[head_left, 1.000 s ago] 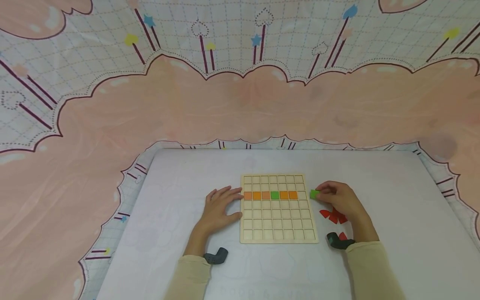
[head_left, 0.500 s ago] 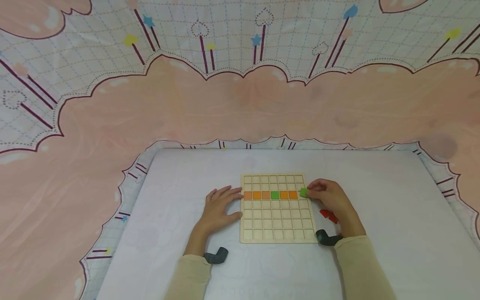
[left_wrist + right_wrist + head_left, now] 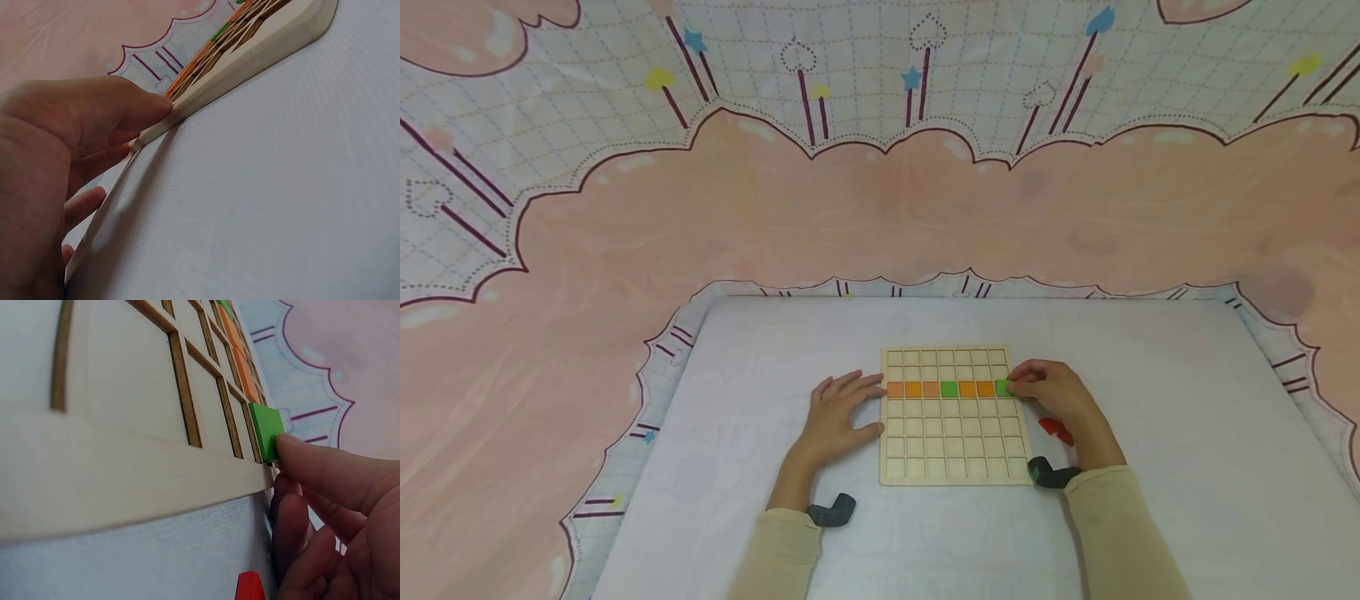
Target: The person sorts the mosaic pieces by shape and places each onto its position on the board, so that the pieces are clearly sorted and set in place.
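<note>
A wooden grid board [image 3: 955, 450] lies on the white table. Its third row from the back holds a line of orange tiles [image 3: 977, 389] and one green tile [image 3: 950, 389]. My right hand [image 3: 1060, 396] pinches another green square tile [image 3: 1002, 387] over the row's right-end cell. In the right wrist view the thumb presses against that green tile [image 3: 267, 428], which stands proud of the grid and slightly tilted. My left hand [image 3: 838, 421] rests at the board's left edge with fingers spread. The left wrist view has its thumb [image 3: 147, 109] touching the board's rim [image 3: 250, 75].
Red pieces [image 3: 1054, 430] lie on the table right of the board, partly hidden by the right forearm. Dark wrist devices [image 3: 832, 511] sit at both cuffs. A patterned pink and white cloth [image 3: 850, 217] rises behind the table [image 3: 775, 333].
My right hand has moved left with the green tile, from beside the board to over the right-end cell, where the tile now lines up with the row. The left hand stays put.
</note>
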{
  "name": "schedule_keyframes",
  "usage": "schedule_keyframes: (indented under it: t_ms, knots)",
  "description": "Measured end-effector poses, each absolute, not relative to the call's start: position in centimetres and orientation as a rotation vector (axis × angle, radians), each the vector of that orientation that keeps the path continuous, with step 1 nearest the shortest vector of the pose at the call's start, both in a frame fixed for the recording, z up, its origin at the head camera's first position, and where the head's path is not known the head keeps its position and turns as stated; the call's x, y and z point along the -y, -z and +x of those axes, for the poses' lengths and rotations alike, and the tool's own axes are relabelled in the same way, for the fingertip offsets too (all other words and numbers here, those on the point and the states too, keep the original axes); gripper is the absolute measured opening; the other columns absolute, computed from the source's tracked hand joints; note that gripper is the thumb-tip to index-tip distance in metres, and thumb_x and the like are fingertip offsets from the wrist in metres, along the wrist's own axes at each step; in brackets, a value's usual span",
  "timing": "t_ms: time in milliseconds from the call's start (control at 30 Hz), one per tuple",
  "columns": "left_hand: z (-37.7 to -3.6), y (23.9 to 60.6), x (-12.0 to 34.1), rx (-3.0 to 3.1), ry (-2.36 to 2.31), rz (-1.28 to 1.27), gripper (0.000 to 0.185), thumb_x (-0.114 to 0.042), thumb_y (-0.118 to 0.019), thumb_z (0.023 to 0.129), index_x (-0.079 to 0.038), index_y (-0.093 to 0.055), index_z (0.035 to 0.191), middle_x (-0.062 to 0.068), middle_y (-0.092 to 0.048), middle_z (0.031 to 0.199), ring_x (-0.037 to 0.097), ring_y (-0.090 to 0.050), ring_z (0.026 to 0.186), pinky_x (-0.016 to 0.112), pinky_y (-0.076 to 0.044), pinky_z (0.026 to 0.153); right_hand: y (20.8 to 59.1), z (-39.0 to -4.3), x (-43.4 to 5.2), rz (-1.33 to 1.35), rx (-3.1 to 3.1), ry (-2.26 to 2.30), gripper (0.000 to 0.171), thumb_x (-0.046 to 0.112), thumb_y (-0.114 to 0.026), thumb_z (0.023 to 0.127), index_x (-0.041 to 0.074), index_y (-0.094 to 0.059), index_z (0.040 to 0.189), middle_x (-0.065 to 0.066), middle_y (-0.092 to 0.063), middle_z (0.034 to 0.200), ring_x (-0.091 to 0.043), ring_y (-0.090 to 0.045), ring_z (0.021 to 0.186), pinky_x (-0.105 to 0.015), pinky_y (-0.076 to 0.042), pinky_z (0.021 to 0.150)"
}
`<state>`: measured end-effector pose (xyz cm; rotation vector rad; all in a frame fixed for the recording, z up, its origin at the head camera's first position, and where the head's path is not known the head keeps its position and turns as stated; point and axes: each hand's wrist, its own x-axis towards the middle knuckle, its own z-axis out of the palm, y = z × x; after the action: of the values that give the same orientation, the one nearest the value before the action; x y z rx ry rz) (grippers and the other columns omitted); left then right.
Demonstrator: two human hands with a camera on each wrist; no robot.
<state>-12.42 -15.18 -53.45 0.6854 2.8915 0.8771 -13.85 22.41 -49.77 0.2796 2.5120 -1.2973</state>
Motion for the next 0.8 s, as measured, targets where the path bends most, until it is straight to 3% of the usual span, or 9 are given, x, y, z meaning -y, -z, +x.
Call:
schedule_keyframes:
  t_ms: [800]
  knots:
    - [-12.39, 53.35, 15.07, -2.891, -0.889, 0.684, 0.052, -0.038, -0.073, 0.084, -0.026, -0.065, 0.134, -0.009, -0.051, 0.156, 0.025, -0.036, 0.151, 0.059, -0.013, 0.122, 50.06, -14.18, -22.91, 0.336, -2.421, 1.375, 0.033, 0.021, -0.080, 0.084, 0.007, -0.073, 0.113, -0.006, -0.061, 0.091, -0.027, -0.049, 0.103, -0.035, -0.039, 0.083]
